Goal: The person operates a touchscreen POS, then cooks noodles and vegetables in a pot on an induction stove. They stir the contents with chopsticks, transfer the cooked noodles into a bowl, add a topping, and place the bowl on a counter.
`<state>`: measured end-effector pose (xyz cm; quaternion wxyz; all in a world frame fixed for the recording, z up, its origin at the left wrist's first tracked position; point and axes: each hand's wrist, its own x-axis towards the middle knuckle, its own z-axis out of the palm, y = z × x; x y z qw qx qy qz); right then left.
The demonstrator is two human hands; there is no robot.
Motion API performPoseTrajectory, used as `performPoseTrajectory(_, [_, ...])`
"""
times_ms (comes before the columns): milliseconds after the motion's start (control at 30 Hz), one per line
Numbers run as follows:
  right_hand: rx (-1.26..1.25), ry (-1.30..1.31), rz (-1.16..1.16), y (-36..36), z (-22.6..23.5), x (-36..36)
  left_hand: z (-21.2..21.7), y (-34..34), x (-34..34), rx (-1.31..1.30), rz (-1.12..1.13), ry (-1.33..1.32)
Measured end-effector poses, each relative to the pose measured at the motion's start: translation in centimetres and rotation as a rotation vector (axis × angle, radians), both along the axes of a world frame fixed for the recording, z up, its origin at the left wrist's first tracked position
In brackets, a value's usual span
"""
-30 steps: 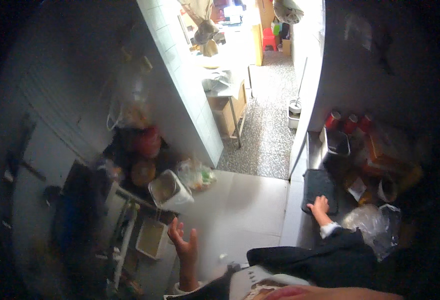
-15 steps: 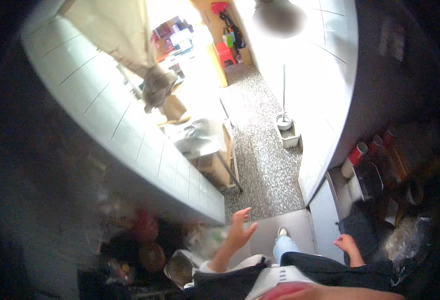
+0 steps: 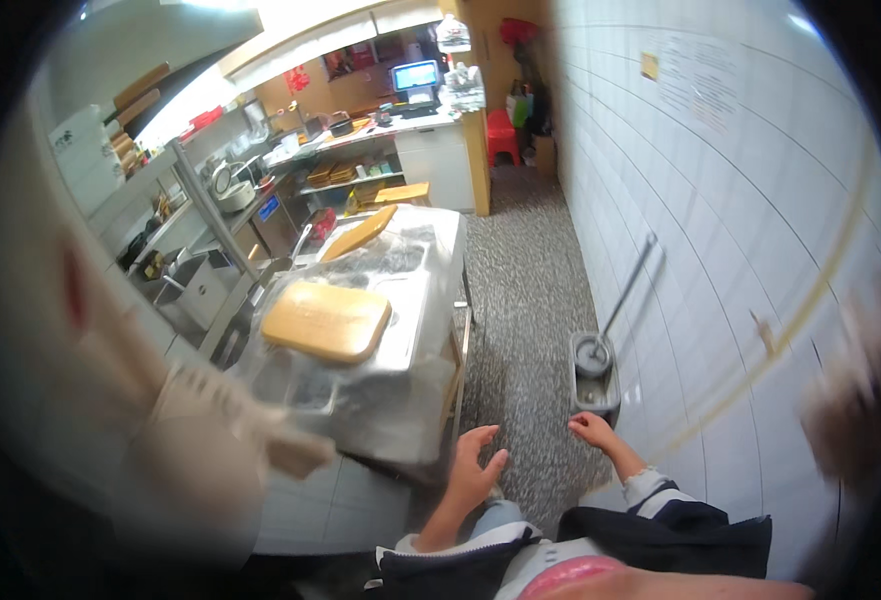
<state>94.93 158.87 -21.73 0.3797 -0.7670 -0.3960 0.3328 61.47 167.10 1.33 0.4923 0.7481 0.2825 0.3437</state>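
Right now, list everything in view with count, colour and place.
Tiled wall: one, white, right
Floor: one, speckled grey, centre
Metal counter: one, silver, left of centre
Wooden boards: two, tan, on counter
Bucket: one, grey, beside wall
Mop: one, grey, in bucket
Stool: one, red, far end
Screen: one, blue, top
Blurred shapes: two, beige, both sides
Kitchenware: too many to count, mixed colours, upper left
Jacket: one, dark and white, bottom
Left hand: one, bare, lower centre
Right hand: one, bare, just below the bucket in the picture
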Motion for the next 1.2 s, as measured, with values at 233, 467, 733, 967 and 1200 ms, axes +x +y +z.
performPoseTrajectory(233, [-0.208, 0.059, 0.076, 18.3, -3.6, 17.6, -0.7, 21.7, 20.2, -0.275, 0.051, -0.119])
performPoseTrajectory(467, [-0.237, 0.417, -0.015, 22.5, -6.5, 31.0, -1.3, 41.9, 41.8, -0.307, -0.077, -0.222])
performPoseTrajectory(733, [-0.418, 0.164, -0.025, 56.3, -4.0, 55.9, -2.7, 66.1, 60.9, -0.372, 0.100, -0.317])
performPoseTrajectory(967, [0.142, 0.122, 0.284, 98.5, 2.3, 68.4, -2.7, 86.0, 67.0, -0.334, 0.513, -0.386])
performPoseTrajectory(1200, [-0.538, -0.182, 0.382, 110.1, -3.8, 83.1, -3.6, 108.5, 72.8, -0.447, 0.740, -0.471])
